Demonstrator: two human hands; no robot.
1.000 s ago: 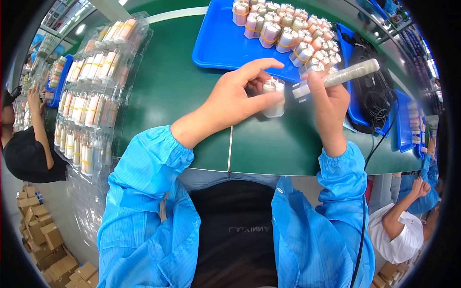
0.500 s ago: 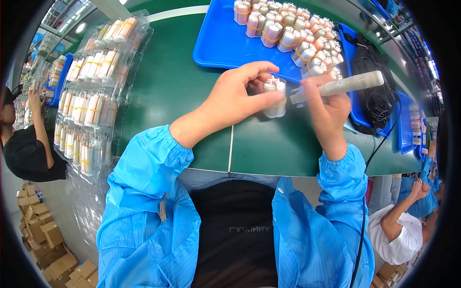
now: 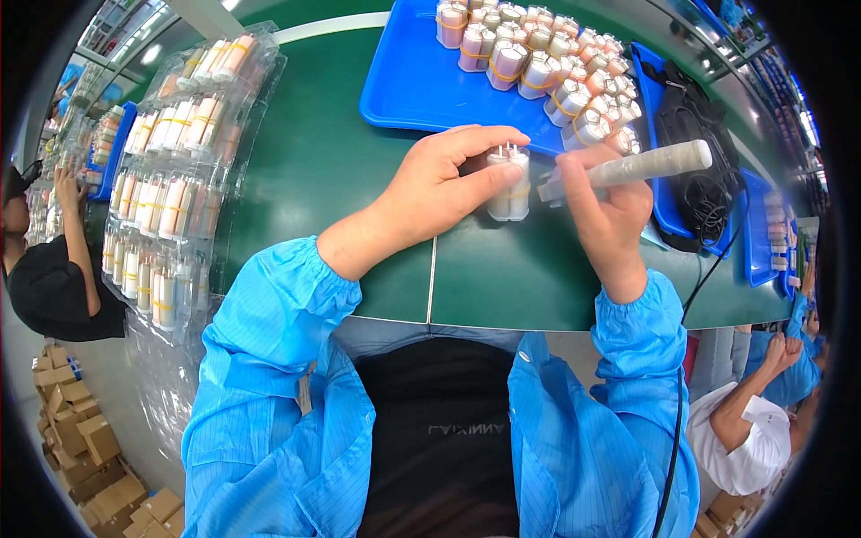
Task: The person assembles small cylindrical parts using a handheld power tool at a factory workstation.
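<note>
L hand [image 3: 439,177] closed, thumb + fingers gripping 1 white bundle [image 3: 509,195], upright on green table [image 3: 323,117]; thumb across its near side. R hand [image 3: 612,211] closed round 1 pale-handled tool [image 3: 659,163], flat tip just R of bundle, w/ small gap btwn. Beyond both grips: 1 blue tray [image 3: 408,99] w/ 12+ banded bundles [image 3: 508,63], exact no. unclear. Well L of L grip: 4 rows yellow-banded tubes [image 3: 175,211] in clear plastic packing [image 3: 235,166]. Just past R grip: 1 black bag [image 3: 686,117].
</note>
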